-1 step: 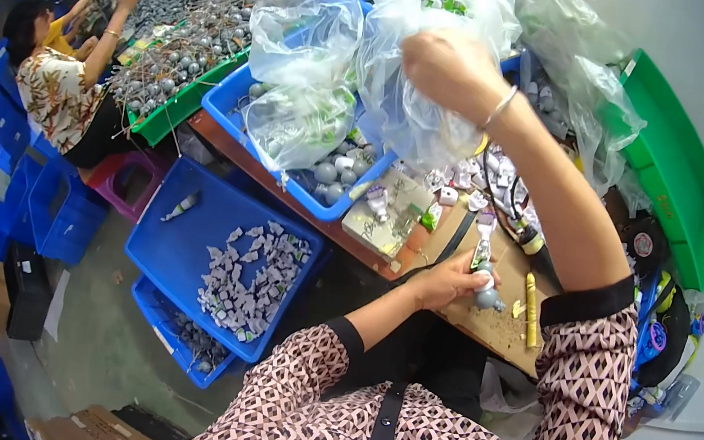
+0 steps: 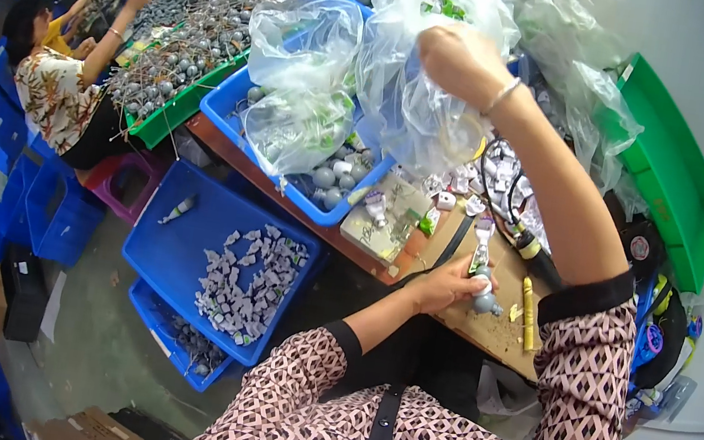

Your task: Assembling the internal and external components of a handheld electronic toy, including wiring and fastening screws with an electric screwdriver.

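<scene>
My left hand [image 2: 444, 287] is closed round a small grey and white plastic piece [image 2: 484, 300] with a rounded grey end and a green and white middle. It holds this piece over the brown work board [image 2: 494, 332]. My right hand [image 2: 462, 62] is raised in front of the clear plastic bags [image 2: 447, 7], its fingers curled together. Whatever those fingers hold, if anything, is hidden. A yellow stick [image 2: 529, 315] lies to the right of the left hand. Beyond it is a black-handled tool with a cord [image 2: 531, 249].
Small white parts [image 2: 504, 175] are scattered at the back of the board. A blue bin [image 2: 318, 206] holds grey balls and bags. At the lower left, a blue tray [image 2: 176, 239] carries many white pieces. A green tray [image 2: 675, 186] leans right. Another person [image 2: 54, 84] works at far left.
My right hand has shifted slightly right and up, still curled. My left hand keeps hold of the plastic piece in nearly the same place.
</scene>
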Demonstrator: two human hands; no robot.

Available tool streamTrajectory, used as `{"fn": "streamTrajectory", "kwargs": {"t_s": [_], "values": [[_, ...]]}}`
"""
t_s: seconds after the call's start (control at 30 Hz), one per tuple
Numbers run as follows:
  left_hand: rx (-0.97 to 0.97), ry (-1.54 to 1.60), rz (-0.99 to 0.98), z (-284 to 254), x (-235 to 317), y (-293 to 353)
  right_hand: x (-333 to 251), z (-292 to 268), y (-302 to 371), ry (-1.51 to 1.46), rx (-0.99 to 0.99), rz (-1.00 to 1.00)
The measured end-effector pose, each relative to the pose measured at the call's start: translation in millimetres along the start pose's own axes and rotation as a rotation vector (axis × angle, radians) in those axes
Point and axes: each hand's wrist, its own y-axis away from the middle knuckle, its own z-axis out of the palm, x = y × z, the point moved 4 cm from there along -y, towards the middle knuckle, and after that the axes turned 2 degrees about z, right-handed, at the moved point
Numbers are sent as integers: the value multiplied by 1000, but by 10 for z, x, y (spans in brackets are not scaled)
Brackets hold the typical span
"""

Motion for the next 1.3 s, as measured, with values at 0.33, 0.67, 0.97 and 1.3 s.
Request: {"fn": "streamTrajectory", "kwargs": {"t_s": [0.33,0.67,0.97,1.3], "values": [[-22,-609,85,190,194,-68,1611,1078,-1328,-64,56,391],[45,-555,-109,106,95,-17,1155,900,-1069,-27,363,493],[80,-168,5,64,103,-66,636,16,594,-611,491,140],[-28,-14,34,140,135,-39,487,661,3726,-577,-291,520]]}}
